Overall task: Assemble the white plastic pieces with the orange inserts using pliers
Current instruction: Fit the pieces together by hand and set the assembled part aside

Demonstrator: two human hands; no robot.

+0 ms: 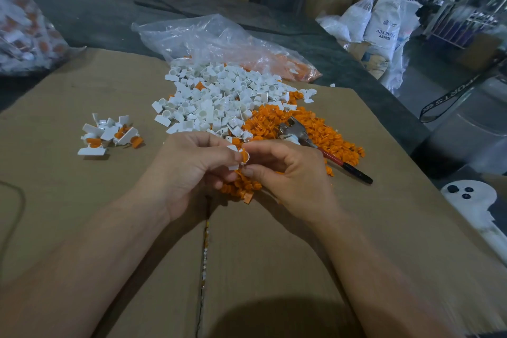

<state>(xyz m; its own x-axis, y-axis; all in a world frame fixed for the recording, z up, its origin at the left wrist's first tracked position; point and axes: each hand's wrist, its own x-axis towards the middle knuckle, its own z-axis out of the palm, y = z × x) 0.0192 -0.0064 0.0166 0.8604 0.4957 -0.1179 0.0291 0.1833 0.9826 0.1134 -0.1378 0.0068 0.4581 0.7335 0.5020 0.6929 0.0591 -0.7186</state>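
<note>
Above the cardboard counter [274,255], left hand [192,170] pinched a white piece [233,167], right hand [296,181] pinched its orange insert [243,156], pliers [301,134] lay nearby.

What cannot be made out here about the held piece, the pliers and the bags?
1. Head view: how deep the orange insert sits in the white piece; fingertips of left hand and right hand cover it.
2. Head view: second handle of the pliers; only one shows, beside the right hand.
3. Head view: contents of the left bag; blurred, cut by the frame edge.
</note>
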